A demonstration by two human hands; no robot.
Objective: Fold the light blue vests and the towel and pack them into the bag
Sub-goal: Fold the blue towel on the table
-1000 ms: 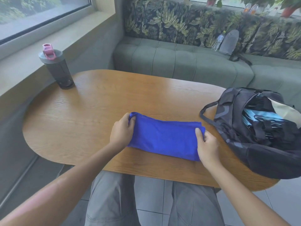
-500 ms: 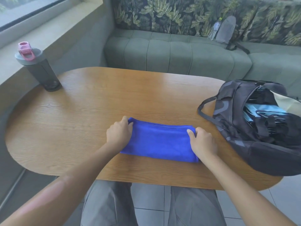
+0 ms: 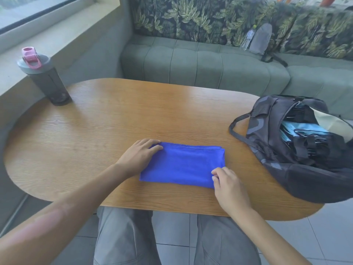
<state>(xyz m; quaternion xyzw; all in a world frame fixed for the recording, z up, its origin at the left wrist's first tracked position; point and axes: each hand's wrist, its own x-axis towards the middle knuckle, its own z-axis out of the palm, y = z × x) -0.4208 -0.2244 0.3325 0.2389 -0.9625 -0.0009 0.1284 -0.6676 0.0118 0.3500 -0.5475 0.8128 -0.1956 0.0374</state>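
Observation:
A royal blue towel [image 3: 181,166], folded into a flat rectangle, lies on the wooden table [image 3: 114,121] near its front edge. My left hand [image 3: 140,154] rests flat on the towel's left end, fingers spread over the far corner. My right hand [image 3: 228,183] pinches the near right corner of the towel. To the right stands a dark bag [image 3: 298,150] with its top unzipped; folded light blue vests [image 3: 303,131] show inside it among black straps.
A dark shaker bottle [image 3: 44,79] with a pink cap stands at the table's far left. Behind the table runs a green sofa [image 3: 200,64] holding a grey pouch [image 3: 260,38] and a plastic bottle. My knees are under the near edge.
The towel was lowered and pressed flat on the table. My left hand opened out on its left end; my right hand slid from the far right corner to the near right corner.

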